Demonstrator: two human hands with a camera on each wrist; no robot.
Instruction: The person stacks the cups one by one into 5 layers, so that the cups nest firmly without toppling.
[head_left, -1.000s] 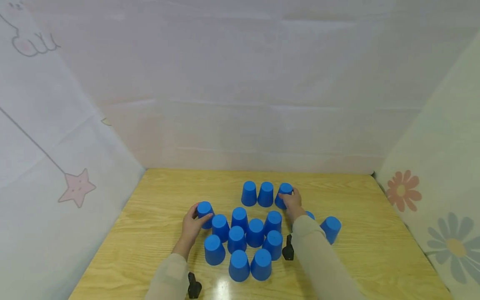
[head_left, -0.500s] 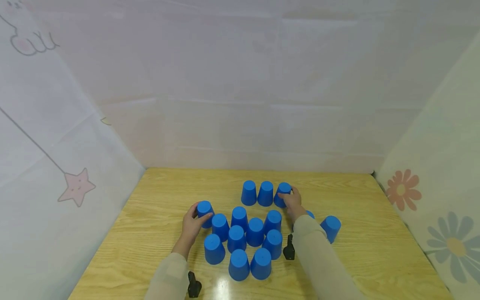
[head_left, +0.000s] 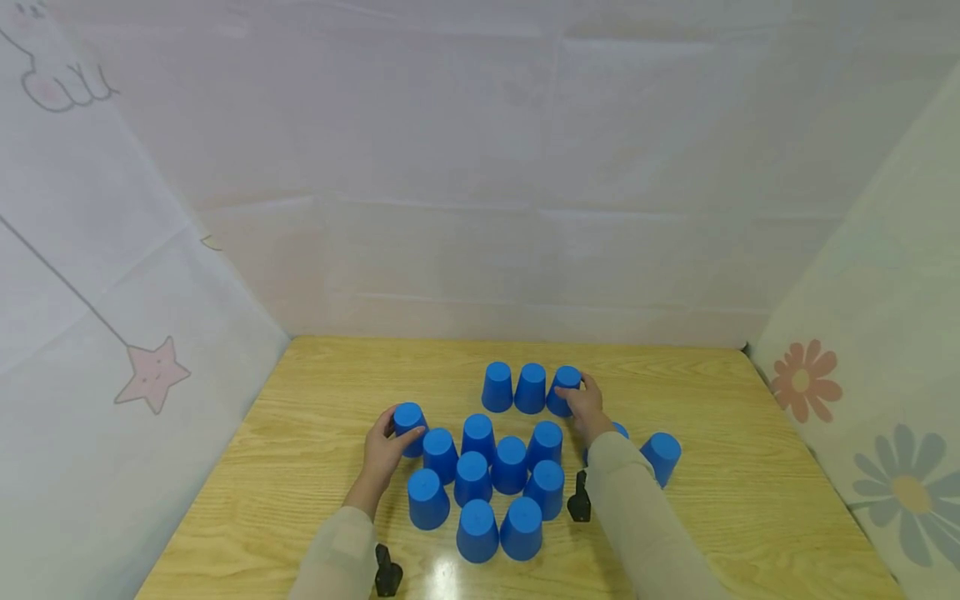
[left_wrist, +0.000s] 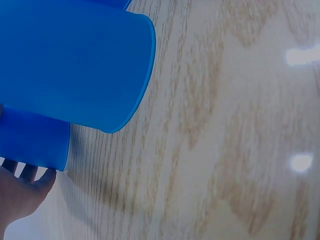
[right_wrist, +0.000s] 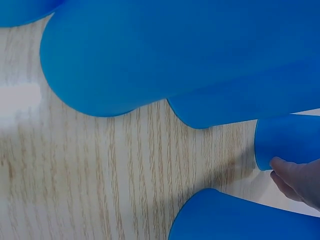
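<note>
Blue upside-down cups stand on a wooden table. My left hand [head_left: 384, 450] grips a blue cup [head_left: 409, 427] at the left end of the group, thumb on its near side and fingers behind. In the left wrist view that held cup [left_wrist: 35, 142] shows past a nearer cup [left_wrist: 75, 65], with fingertips at its rim. At the back, my right hand [head_left: 587, 404] holds the rightmost cup [head_left: 563, 393] of a row of three, beside the middle cup [head_left: 531, 390]. The right wrist view shows fingers [right_wrist: 295, 175] on that held cup [right_wrist: 285, 140], low near its rim.
Several more blue cups [head_left: 511, 467] stand close together between the arms. Right of the right forearm is a single cup [head_left: 662, 458], and another cup [head_left: 619, 429] is mostly hidden behind the sleeve. A printed white cloth [head_left: 525, 167] surrounds the wooden table [head_left: 750, 517].
My right hand has shifted slightly left with its cup, closer to the row's middle cup. The left hand and its cup have stayed in place.
</note>
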